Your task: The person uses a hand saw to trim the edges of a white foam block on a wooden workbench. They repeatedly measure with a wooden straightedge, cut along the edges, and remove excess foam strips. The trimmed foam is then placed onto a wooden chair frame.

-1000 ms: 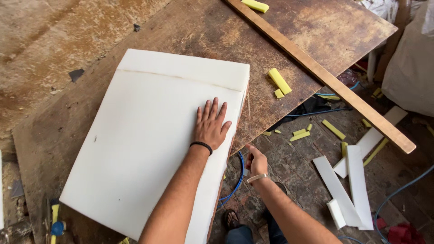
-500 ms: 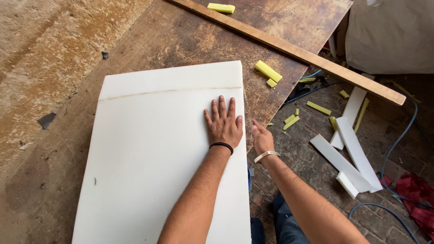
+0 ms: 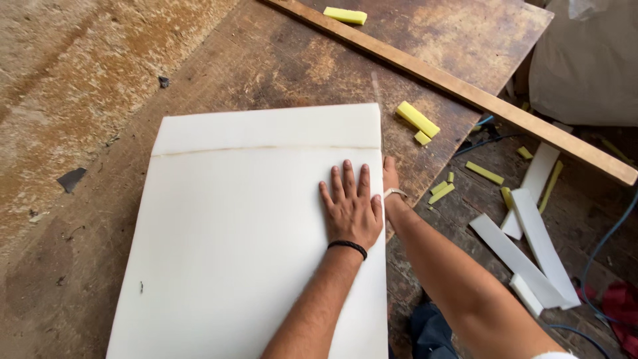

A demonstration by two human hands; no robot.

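A large white foam slab [image 3: 232, 233] lies on a worn wooden table [image 3: 286, 60]. A shallow line crosses the slab near its far end. My left hand [image 3: 350, 209], with a black band at the wrist, presses flat on the slab near its right edge, fingers spread. My right hand [image 3: 390, 176] is tucked against that right edge, just past my left hand, and is partly hidden by it. A thin pale blade [image 3: 377, 106] runs from this hand up along the slab's edge. The fingers look closed around its lower end.
A long wooden batten [image 3: 465, 93] lies diagonally across the table's far right. Yellow foam offcuts [image 3: 417, 119] sit on the table and floor. White foam strips [image 3: 531, 233], a blue cable [image 3: 608, 239], red cloth [image 3: 621, 306] and a white sack [image 3: 585, 66] are at the right.
My right hand has moved up along the slab's right edge, from below the table's edge to beside my left hand. My left hand stays flat on the foam. The view has shifted closer.
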